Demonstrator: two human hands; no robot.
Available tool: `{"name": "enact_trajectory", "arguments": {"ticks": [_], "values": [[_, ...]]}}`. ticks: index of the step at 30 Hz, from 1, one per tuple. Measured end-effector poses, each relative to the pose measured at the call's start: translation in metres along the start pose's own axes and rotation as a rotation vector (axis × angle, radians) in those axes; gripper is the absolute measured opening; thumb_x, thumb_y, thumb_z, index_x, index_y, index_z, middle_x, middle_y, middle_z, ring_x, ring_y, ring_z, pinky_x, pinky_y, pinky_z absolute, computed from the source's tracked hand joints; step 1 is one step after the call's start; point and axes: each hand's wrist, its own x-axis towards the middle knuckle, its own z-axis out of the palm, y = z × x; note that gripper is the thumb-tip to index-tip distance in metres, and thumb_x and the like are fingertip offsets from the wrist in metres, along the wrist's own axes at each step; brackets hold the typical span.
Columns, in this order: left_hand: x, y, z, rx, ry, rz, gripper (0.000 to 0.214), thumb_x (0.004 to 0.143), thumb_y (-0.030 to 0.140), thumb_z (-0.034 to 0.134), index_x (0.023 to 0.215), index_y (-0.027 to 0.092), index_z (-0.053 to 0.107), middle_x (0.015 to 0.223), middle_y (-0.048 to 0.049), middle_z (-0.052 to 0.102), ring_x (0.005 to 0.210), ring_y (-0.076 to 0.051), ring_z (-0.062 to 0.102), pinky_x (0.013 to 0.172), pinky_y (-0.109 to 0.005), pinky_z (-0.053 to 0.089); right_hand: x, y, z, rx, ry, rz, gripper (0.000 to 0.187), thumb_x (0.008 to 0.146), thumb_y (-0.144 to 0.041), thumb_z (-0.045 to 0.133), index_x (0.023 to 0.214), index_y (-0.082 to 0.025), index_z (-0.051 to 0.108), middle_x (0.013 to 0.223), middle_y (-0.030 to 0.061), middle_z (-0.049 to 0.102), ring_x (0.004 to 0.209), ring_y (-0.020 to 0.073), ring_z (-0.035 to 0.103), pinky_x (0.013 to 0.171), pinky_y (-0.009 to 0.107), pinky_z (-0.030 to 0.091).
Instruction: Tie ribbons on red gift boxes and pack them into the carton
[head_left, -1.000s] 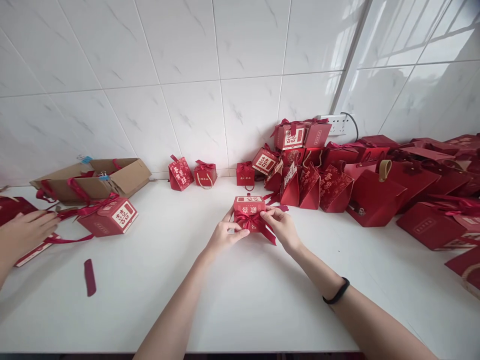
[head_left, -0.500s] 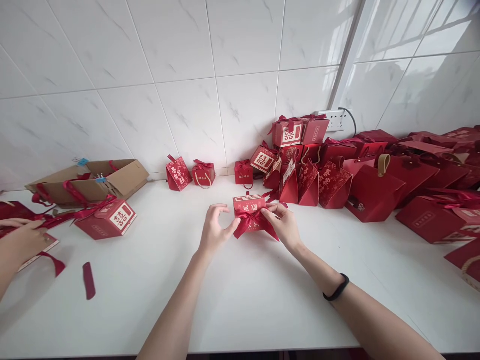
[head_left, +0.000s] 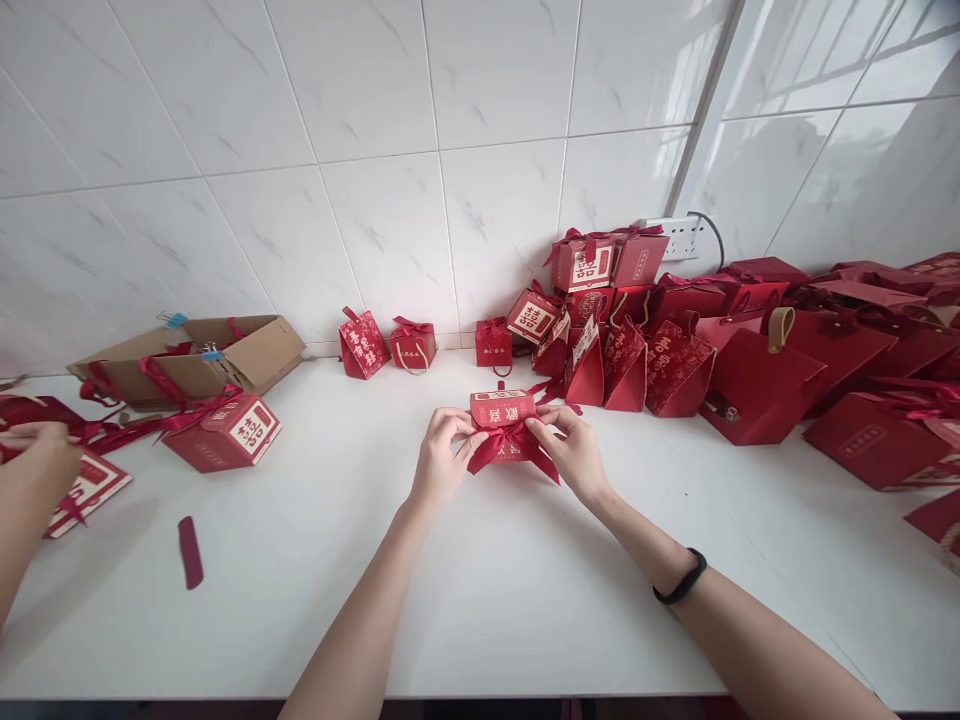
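A small red gift box [head_left: 501, 408] with pale lettering sits on the white table [head_left: 480, 600] before me. Across its front is a dark red ribbon bow [head_left: 507, 438], its two tails hanging down to the left and right. My left hand [head_left: 441, 458] pinches the bow's left side between thumb and fingers. On the opposite side, my right hand [head_left: 573, 455] has its thumb and fingertips closed on the right part of the bow. The fingertips partly cover the loops.
At far left, another person's hand [head_left: 41, 470] works over a flat red card box [head_left: 94, 485]. Nearby are a tied box [head_left: 225, 435], a cardboard tray [head_left: 142, 385] with ribbons and a loose ribbon strip [head_left: 190, 552]. Several red gift bags [head_left: 765, 385] crowd the right side by a power strip [head_left: 681, 240].
My left fingers have closed from a loose, parted pose onto the bow's left side. My right hand keeps its pinch. The other person's hand has shifted, and the view has moved slightly.
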Motion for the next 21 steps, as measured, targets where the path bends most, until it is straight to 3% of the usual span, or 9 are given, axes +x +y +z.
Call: {"name": "enact_trajectory", "arguments": {"ticks": [3, 7, 11, 16, 21], "values": [[0.0, 0.007, 0.003, -0.059, 0.002, -0.065, 0.016, 0.085, 0.028, 0.053, 0.073, 0.019, 0.049, 0.088, -0.0034, 0.053, 0.088, -0.014, 0.058, 0.067, -0.023, 0.055, -0.001, 0.0, 0.0, 0.009, -0.006, -0.023, 0.04, 0.07, -0.058, 0.062, 0.061, -0.02, 0.055, 0.102, 0.0101, 0.062, 0.096, 0.0242, 0.057, 0.073, 0.035, 0.05], [-0.002, 0.011, 0.007, -0.059, -0.006, -0.201, 0.019, 0.086, 0.03, 0.048, 0.071, 0.019, 0.045, 0.078, -0.0009, 0.052, 0.077, -0.012, 0.055, 0.069, -0.023, 0.052, -0.002, -0.001, 0.001, 0.066, -0.043, -0.055, 0.037, 0.073, -0.055, 0.06, 0.062, -0.02, 0.052, 0.112, 0.0109, 0.056, 0.108, 0.0244, 0.053, 0.082, 0.038, 0.05], [-0.004, 0.011, 0.012, -0.03, 0.034, -0.323, 0.023, 0.087, 0.034, 0.044, 0.07, 0.02, 0.04, 0.072, 0.0007, 0.051, 0.07, -0.011, 0.053, 0.067, -0.023, 0.049, -0.002, 0.001, 0.001, 0.095, -0.085, -0.034, 0.035, 0.076, -0.051, 0.06, 0.062, -0.019, 0.052, 0.124, 0.0098, 0.054, 0.117, 0.0251, 0.05, 0.098, 0.042, 0.04], [-0.007, 0.012, 0.017, 0.066, 0.136, -0.315, 0.024, 0.088, 0.035, 0.04, 0.069, 0.021, 0.035, 0.069, 0.0011, 0.049, 0.066, -0.012, 0.051, 0.065, -0.024, 0.045, -0.001, 0.003, 0.003, 0.247, -0.138, 0.095, 0.039, 0.072, -0.054, 0.064, 0.06, -0.018, 0.055, 0.128, 0.0106, 0.053, 0.109, 0.0278, 0.056, 0.092, 0.043, 0.045], [-0.009, 0.015, 0.018, 0.137, 0.156, -0.308, 0.024, 0.088, 0.035, 0.04, 0.069, 0.022, 0.032, 0.065, 0.0027, 0.044, 0.056, -0.011, 0.045, 0.054, -0.023, 0.038, -0.001, 0.002, 0.004, 0.363, -0.155, 0.17, 0.04, 0.069, -0.054, 0.066, 0.061, -0.017, 0.055, 0.127, 0.0095, 0.054, 0.103, 0.0265, 0.06, 0.087, 0.041, 0.049]]}}
